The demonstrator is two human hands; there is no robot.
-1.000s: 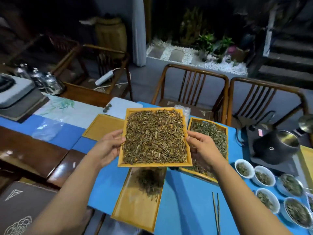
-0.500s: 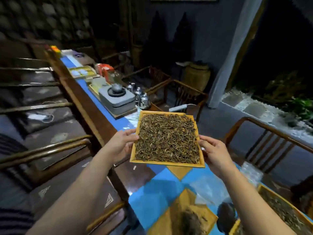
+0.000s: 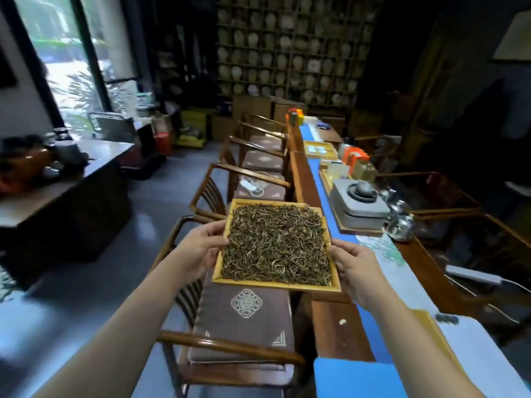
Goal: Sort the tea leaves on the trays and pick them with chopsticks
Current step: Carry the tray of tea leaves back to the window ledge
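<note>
While it is held up in the air over a chair seat [image 3: 241, 320], the square wooden tray [image 3: 275, 286] sits nearly flat, full of tea leaves [image 3: 277, 247]. The leaves are thin, dry and curly, and they fill the tray from wall to wall. They look very light and loose, so a tip or a shake could spill them over the low rim. The tray itself looks stiff and not heavy.

The left hand [image 3: 198, 249] grips the left edge, thumb on top. The right hand [image 3: 355, 268] grips the right edge the same way. The hands are apart, one on each side, which seems the best place to hold it level.

Just to the right runs a long table [image 3: 337, 333] with a blue cloth [image 3: 359, 380] on it. No chopsticks are in view.
</note>
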